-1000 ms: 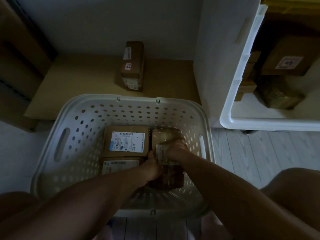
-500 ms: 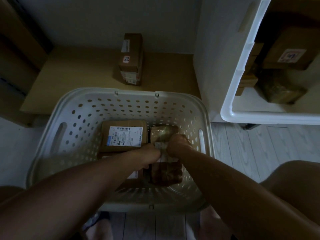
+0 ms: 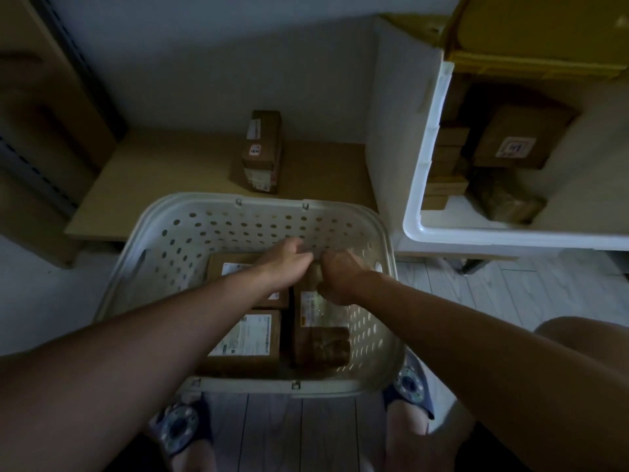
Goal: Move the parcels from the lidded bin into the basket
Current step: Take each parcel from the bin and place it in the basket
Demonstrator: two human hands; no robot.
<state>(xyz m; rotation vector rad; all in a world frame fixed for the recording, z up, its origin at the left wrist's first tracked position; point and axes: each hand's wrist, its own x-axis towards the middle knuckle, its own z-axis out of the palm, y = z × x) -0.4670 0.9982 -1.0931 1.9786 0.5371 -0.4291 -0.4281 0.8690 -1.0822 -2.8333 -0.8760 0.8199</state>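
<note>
The white perforated basket (image 3: 386, 240) stands on the floor in front of me. Inside it, two labelled cardboard parcels (image 3: 248, 338) lie on the left and a brown wrapped parcel (image 3: 320, 325) lies along the right side. My left hand (image 3: 286, 264) and my right hand (image 3: 340, 279) meet at this parcel's far end, fingers curled on its wrapping. The white lidded bin (image 3: 425, 158) stands open at the right with its yellow lid (image 3: 544, 35) raised. It holds a labelled box (image 3: 520, 137), a wrapped parcel (image 3: 503, 199) and a stack of small boxes (image 3: 446, 165).
A tall cardboard box (image 3: 262, 151) stands on a flat cardboard sheet (image 3: 153, 185) behind the basket, by the wall. Large cardboard pieces (image 3: 51, 107) lean at the left. My slippered feet (image 3: 178, 427) are just below the basket's near rim.
Both hands slid from the middle of the wrapped parcel to its far end. The view has tilted, so the basket sits lower in frame and more of the bin shows.
</note>
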